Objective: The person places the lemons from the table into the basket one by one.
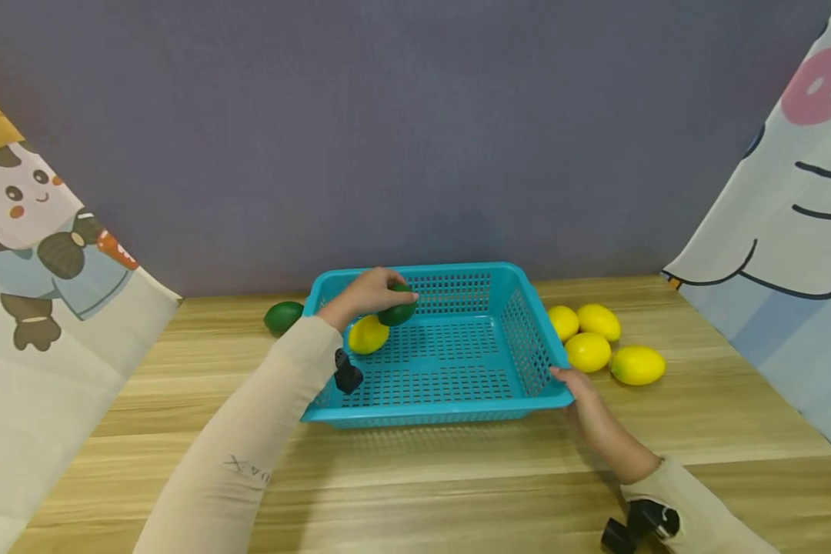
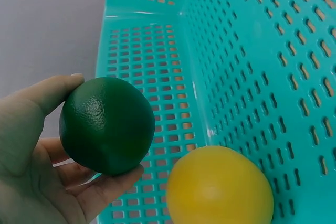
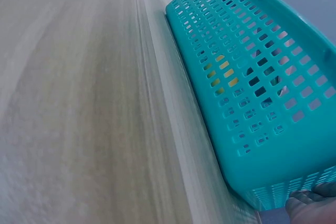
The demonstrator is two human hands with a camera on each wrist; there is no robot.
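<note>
My left hand [image 1: 374, 295] is over the left part of a blue plastic basket [image 1: 429, 408], holding a dark green lime [image 2: 107, 125] between thumb and fingers. Just beneath it, a yellow lemon [image 1: 368, 335] lies on the basket floor; the left wrist view shows this lemon [image 2: 219, 187] close beside the held lime. At the front right corner my right hand [image 1: 585, 400] grips the basket, thumb over the rim and fingers on the outer side. The right wrist view shows the basket's slotted side [image 3: 247, 77] and the fingers [image 3: 310, 203] at its corner.
Another green lime [image 1: 283, 317] lies on the wooden table [image 1: 415, 492] left of the basket. Several lemons [image 1: 638, 365] sit in a group to its right. A grey wall [image 1: 415, 138] rises behind, with cartoon-printed cloths [image 1: 803, 231] at both sides.
</note>
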